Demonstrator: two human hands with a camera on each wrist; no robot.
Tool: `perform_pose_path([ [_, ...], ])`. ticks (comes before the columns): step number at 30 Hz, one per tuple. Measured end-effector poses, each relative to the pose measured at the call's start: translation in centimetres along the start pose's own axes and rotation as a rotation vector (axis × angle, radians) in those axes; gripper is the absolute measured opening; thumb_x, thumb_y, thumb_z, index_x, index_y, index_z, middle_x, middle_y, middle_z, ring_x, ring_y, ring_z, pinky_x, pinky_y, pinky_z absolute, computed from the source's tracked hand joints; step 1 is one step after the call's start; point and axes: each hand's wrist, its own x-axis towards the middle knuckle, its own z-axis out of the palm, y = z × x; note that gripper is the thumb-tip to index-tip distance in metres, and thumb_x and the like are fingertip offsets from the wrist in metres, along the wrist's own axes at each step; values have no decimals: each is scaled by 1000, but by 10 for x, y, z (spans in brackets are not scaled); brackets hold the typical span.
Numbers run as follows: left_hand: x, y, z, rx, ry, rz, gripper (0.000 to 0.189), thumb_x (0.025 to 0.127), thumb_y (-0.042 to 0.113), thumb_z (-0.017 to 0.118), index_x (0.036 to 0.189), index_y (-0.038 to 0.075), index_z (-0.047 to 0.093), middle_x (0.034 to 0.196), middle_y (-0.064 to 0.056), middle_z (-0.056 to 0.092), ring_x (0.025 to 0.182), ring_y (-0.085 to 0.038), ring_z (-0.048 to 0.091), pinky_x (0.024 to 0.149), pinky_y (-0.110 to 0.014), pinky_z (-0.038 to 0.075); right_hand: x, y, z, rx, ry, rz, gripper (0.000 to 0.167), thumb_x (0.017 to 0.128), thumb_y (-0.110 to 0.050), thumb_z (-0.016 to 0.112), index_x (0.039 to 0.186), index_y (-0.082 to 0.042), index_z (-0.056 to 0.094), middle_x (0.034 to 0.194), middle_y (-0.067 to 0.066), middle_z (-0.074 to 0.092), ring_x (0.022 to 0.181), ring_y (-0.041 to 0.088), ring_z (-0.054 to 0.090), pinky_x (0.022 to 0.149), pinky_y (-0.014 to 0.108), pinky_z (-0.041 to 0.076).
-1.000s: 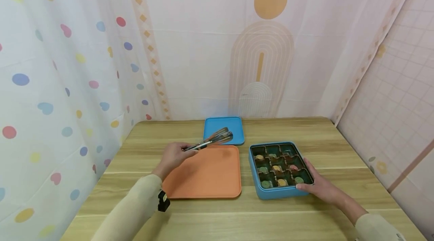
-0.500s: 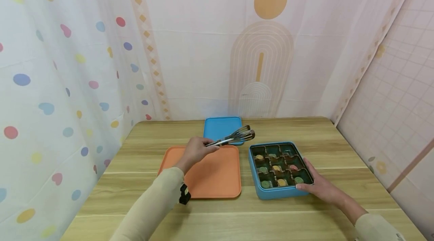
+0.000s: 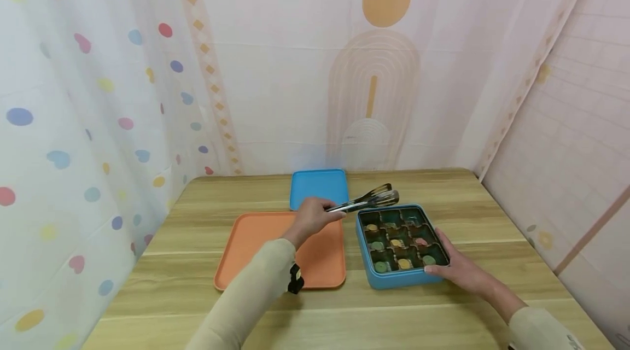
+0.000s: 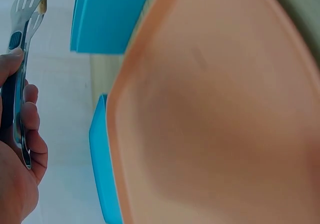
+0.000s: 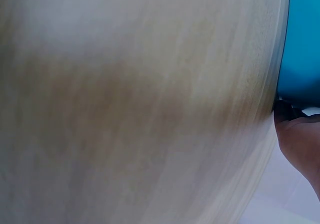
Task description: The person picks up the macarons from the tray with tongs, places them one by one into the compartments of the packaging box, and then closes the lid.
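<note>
Metal tongs (image 3: 361,203) are held in my left hand (image 3: 312,217), thumb on top, their slotted heads over the far left corner of a blue box (image 3: 403,280). In the left wrist view, a small yellow-brown piece (image 4: 43,3) sits between the tong heads (image 4: 25,7); its kind is unclear. A dark divided insert fills the box, with small round yellow, green and pink pieces in its compartments. My right hand (image 3: 460,269) grips the box's near right corner, thumb at the front and fingers along the side. The right wrist view shows only part of that hand (image 5: 300,139).
An orange tray (image 3: 256,235) lies left of the box, under my left forearm. Behind it is a flat blue lid or tray (image 3: 319,186). The wooden table (image 3: 418,317) ends at patterned curtains (image 3: 275,93) on the back and sides.
My left hand has carried the tongs rightward, from above the orange tray to the box's far left corner. My right hand stays on the box. The head view has shifted slightly.
</note>
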Motion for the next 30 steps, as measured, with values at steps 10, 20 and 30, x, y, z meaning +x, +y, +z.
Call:
perform_pose_path([
  [10, 10, 20, 24, 19, -43, 45, 23, 90, 33, 75, 100, 12, 79, 80, -5, 69, 63, -9, 46, 58, -27, 38, 2, 1, 2, -13, 15, 2, 105, 94, -38, 68, 159, -10, -9, 158, 33, -6, 139, 59, 10, 105, 72, 17],
  [20, 11, 25, 41, 47, -41, 62, 26, 89, 35, 75, 103, 13, 79, 94, -3, 74, 60, -7, 51, 59, -27, 42, 3, -1, 2, 25, 9, -2, 104, 95, -36, 67, 158, -9, -11, 159, 32, -8, 141, 57, 4, 106, 72, 12],
  [30, 13, 26, 41, 73, -25, 36, 30, 90, 39, 74, 108, 15, 78, 103, -2, 73, 82, -15, 64, 68, -32, 51, 1, -1, 1, 25, 21, -4, 105, 94, -36, 68, 158, -7, -10, 158, 33, -8, 141, 58, 4, 106, 72, 10],
])
